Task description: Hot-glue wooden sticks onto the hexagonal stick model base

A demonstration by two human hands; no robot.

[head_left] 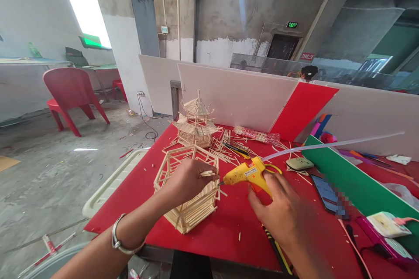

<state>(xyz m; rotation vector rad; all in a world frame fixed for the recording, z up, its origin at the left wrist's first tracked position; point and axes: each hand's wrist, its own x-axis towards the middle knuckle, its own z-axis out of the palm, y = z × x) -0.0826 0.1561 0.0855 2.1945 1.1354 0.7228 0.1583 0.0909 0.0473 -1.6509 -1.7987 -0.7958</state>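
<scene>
Stick frame (191, 216), many-sided and built of thin pale wooden sticks, stands on the red surface (229, 231), left of the glue gun and near the middle of the scene. The left hand (190, 178) reaches over its top, fingers closed in a pinch on short stick pieces (208, 174) above the frame's right side. The right hand (278, 200) is wrapped around the handle of a yellow glue gun (244, 173), its nozzle pointing left at the frame's right corner; whether the tip touches the wood I cannot tell. A long translucent glue stick (327, 145) runs out of the gun's back toward the far right.

Just beyond the frame stands a tiered stick pagoda (196, 127), with loose sticks (224, 152) scattered to its right, a black-and-yellow cutter (238, 150) among them and a wrapped stick bundle (257, 134) farther off. Right of the gun lie a pale oval case (299, 164) and a phone (327, 196), near a green panel (360, 183). A red chair (70, 89) stands on the floor at far left
</scene>
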